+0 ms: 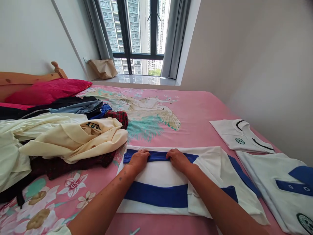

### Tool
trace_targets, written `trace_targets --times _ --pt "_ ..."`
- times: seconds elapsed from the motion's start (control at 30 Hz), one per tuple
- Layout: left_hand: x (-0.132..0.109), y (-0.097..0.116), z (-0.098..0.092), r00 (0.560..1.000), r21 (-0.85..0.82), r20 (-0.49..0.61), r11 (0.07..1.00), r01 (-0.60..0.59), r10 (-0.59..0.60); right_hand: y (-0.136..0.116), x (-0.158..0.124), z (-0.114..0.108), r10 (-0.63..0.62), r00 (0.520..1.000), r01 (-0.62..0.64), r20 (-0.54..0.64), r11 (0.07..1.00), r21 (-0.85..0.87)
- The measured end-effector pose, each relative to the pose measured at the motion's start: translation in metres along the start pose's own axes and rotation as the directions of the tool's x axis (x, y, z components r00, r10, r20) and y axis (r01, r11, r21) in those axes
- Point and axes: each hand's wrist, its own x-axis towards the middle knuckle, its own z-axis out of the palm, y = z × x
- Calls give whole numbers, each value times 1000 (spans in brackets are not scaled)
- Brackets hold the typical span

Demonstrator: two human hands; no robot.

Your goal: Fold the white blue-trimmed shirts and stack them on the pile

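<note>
A white shirt with blue stripes (161, 195) lies partly folded on the bed in front of me. Its sleeve and a loose section extend to the right, beneath my right forearm. My left hand (139, 160) is closed on the far blue stripe, near the left end of the shirt. On the same stripe, a short way to the right, my right hand (179, 159) rests with its fingers curled onto the cloth. The fingertips of both hands are partly hidden against the fabric.
A heap of loose clothes (73, 140) covers the left side of the bed, beside a red pillow (51, 89). Two folded white shirts, one with black trim (241, 137) and one with blue (269, 186), lie at right. A paper bag (104, 68) stands by the window.
</note>
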Motion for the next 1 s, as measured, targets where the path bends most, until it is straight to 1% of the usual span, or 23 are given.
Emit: trace_targets --times 0.1,0.17,0.27,0.33,0.4,0.47,0.53,0.6,0.77,0.87,0.93,0.97,1.0 --pt "-7 -9 -2 997 3 -12 997 73 -73 12 -3 0 71 997 -70 11 997 -20" --pt "-8 -12 -7 997 -5 -22 998 70 -70 13 -2 -3 71 997 -71 0 997 -28" --pt "-4 -6 -7 999 -38 -33 999 -30 28 -2 2 -1 -23 1000 23 -10 1000 -13" --pt "2 0 -2 996 -54 -15 995 -89 88 -16 5 4 -85 996 86 35 996 -19" --pt "7 1 4 997 -51 0 995 -81 81 -24 7 8 -95 991 98 91 995 -29" --pt "12 -2 7 1000 -35 -6 999 -19 19 -28 8 10 -75 990 79 120 997 -26" --pt "13 -6 7 999 -16 -27 999 34 -34 -28 8 8 -63 991 65 116 998 -15" --pt "9 -8 8 998 0 -47 999 34 -33 -27 6 6 -46 994 48 97 999 -14" --pt "-9 -11 9 997 12 -71 1000 6 -6 -20 -2 0 29 998 -29 61 1000 2" --pt "-7 -10 6 994 -2 -103 999 -46 46 -20 1 -3 81 996 -81 -28 997 17" --pt "1 -7 6 985 -14 -103 990 -142 140 -23 6 0 34 995 -32 -96 999 24" --pt "4 -7 9 979 -14 -87 983 -184 182 -23 7 4 -7 996 9 -88 1000 22" --pt "7 -9 12 977 -10 -64 979 -204 203 -20 8 8 -41 998 42 -45 999 18"
